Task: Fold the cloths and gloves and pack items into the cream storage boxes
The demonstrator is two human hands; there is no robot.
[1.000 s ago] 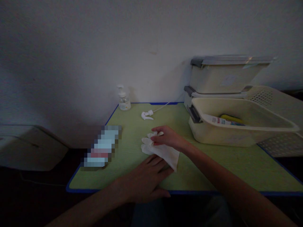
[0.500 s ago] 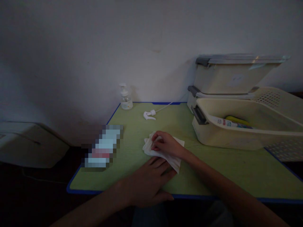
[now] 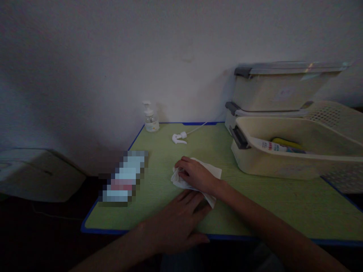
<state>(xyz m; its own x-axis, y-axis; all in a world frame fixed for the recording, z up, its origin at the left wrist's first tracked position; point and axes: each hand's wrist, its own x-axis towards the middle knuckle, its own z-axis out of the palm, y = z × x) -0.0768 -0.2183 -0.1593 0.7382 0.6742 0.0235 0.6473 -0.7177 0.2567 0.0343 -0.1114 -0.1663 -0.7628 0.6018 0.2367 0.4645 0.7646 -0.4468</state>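
A white cloth (image 3: 210, 170) lies on the green table (image 3: 255, 192) near its middle. My right hand (image 3: 195, 174) rests on top of the cloth with its fingers curled, pressing the bunched left end down. My left hand (image 3: 176, 221) lies flat on the table just in front, fingers stretched out, with the fingertips on the cloth's near corner.
A pump bottle (image 3: 150, 118) and a white spray trigger head (image 3: 178, 138) with its tube sit at the back of the table. A cream plastic bin (image 3: 283, 160) holding tubes and stacked lidded boxes (image 3: 280, 88) fill the right. A blurred-out flat object (image 3: 124, 175) lies at the left edge.
My right hand has moved from holding up the cloth's bunched end to pressing it down on the table. The cloth now lies flatter. My left hand has stayed in place.
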